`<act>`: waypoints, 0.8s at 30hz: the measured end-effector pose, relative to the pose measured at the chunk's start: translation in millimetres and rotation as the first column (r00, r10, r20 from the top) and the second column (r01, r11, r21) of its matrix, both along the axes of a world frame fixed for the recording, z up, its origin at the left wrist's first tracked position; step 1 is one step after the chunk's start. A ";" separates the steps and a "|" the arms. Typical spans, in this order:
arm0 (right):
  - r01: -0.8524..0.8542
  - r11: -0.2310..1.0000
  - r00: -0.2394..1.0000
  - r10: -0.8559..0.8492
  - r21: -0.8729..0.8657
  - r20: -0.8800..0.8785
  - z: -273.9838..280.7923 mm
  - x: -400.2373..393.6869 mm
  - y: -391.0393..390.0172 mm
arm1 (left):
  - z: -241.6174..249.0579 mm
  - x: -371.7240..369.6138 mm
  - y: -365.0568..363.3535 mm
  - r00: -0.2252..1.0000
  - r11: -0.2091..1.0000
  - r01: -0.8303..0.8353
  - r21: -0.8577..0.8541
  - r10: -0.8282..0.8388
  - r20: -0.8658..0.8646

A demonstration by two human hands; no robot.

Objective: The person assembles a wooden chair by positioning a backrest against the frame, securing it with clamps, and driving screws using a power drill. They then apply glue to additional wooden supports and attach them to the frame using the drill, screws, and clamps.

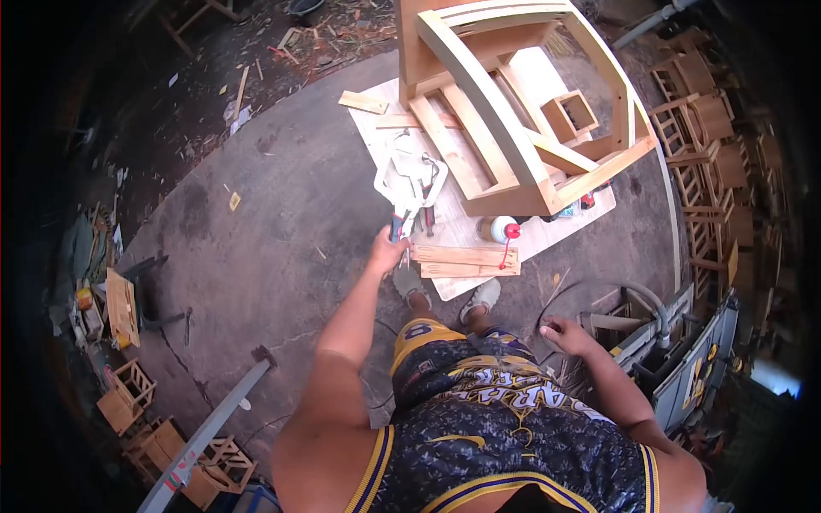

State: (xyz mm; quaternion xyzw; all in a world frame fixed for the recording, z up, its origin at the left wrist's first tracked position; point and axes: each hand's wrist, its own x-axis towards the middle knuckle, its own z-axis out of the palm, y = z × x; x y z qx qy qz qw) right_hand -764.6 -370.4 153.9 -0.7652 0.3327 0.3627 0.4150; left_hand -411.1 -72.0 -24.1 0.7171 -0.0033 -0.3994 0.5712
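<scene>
Silver metal locking C-clamp with red-and-blue handles (409,190) — gripped at handle end by left hand (386,253), arm stretched forward, clamp jaws lying over pale plywood sheet (547,235) on grey concrete floor (274,239). Right hand (566,335) low at side, fingers loosely spread, holding nothing, just above grey hose (629,295). Unfinished light-wood chair frame (513,103) stands on sheet beyond clamp. White glue bottle with red cap (500,229) lies just beside short wooden slats (466,261) — slats near left hand.
</scene>
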 end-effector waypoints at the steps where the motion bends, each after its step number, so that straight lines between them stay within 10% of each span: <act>1: 0.028 0.999 0.999 -0.029 -0.033 -0.023 15.5 14.3 3.2 | -41.3 -2.1 -10.2 0.981 0.997 -0.025 0.067 0.011 0.196; 6: 0.096 0.991 0.995 -0.095 -0.090 0.020 12.2 20.3 -19.4 | -24.1 -17.8 -38.9 0.954 0.985 -0.174 -0.015 0.165 -0.251; 10: 0.186 0.979 0.964 -0.166 -0.085 0.206 -18.0 29.5 -60.4 | -28.7 -9.4 -75.4 0.959 0.973 -0.228 0.034 0.230 -0.166; 13: 0.193 0.945 0.938 -0.099 -0.263 0.332 -40.4 75.8 -113.1 | -39.2 16.4 -105.3 0.994 0.934 0.073 0.348 -0.096 0.048; 16: 0.193 0.891 0.860 0.048 -0.411 0.508 -98.1 122.8 -183.1 | -21.8 12.6 -130.2 0.837 0.750 0.018 0.661 -0.373 0.400; 18: 0.119 0.833 0.799 0.243 -0.541 0.550 -151.9 148.3 -225.8 | -50.8 2.9 -120.2 0.890 0.727 0.040 0.685 -0.338 0.307; 20: -0.018 0.794 0.891 0.288 -0.608 0.350 -179.7 175.8 -247.5 | -29.6 -34.0 -110.4 0.776 0.862 -0.123 0.492 -0.226 0.589; 24: -0.431 0.784 0.873 0.488 -0.447 0.015 -215.4 200.5 -268.5 | 58.4 -112.6 -121.7 0.877 0.782 -0.361 0.509 0.098 0.470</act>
